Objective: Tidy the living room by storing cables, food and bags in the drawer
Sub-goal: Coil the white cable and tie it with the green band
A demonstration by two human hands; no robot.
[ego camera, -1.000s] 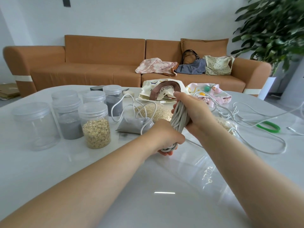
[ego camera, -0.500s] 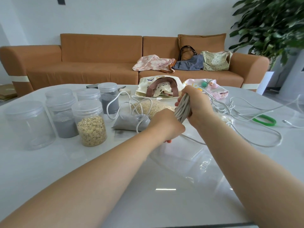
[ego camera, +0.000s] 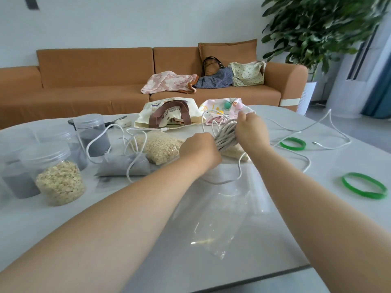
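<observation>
A coiled bundle of white cable is held above the white table. My left hand grips the bundle's lower end and my right hand grips its upper part. A loose tail of the cable hangs down onto a clear plastic bag. More white cables trail over the table. Bags of oats and of grey powder lie behind my left hand. A cream tote bag and a pink cloth bag lie further back.
Lidded plastic jars of oats and grey powder stand at the left. Two green rings lie at the right. An orange sofa behind the table carries three more bags. A large plant stands at the back right.
The view has shifted left and down. Both hands have kept hold of the cable bundle and moved it further from me over the table, with the right hand shifting along the coil.
</observation>
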